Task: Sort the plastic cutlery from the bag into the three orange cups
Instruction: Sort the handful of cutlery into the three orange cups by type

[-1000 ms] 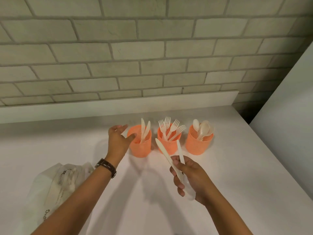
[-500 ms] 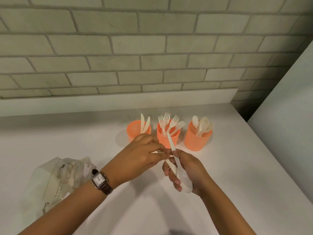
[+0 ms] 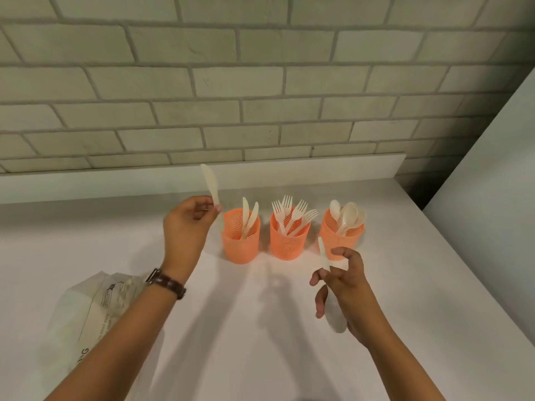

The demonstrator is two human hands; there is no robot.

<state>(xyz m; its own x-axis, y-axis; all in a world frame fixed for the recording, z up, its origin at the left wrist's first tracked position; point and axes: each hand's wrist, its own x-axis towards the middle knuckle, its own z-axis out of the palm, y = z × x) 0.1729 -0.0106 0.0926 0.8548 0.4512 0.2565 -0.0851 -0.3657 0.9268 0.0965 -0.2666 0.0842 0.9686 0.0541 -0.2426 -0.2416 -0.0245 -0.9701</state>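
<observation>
A: What sits furthest left?
B: A crumpled translucent plastic bag (image 3: 86, 311) with printed lettering lies on the white countertop (image 3: 260, 337), partly under the person's left forearm, close enough to reach back into. What remains inside cannot be told.
A: And the left hand?
B: The left hand (image 3: 185, 227) is raised just left of the cups. Thumb and fingertips pinch the handle end of a cream plastic knife (image 3: 210, 183), blade pointing up. Held by its tail like that, it looks ready to drop handle-first into the leftmost orange mesh cup (image 3: 241, 247), where two knives stand upright.
A: The other cups?
B: The middle orange mesh cup (image 3: 289, 244) holds forks, tines up. The right orange mesh cup (image 3: 333, 241) holds spoons, bowls up. One kind to each, so the sorting seems well along.
A: The right hand?
B: The right hand (image 3: 347, 287) hovers just in front of the spoon cup, fingers curled loosely round a cream plastic spoon (image 3: 335, 316), bowl low by the palm, handle poking up. It is probably waiting its turn, and it would need flipping to match the others
</observation>
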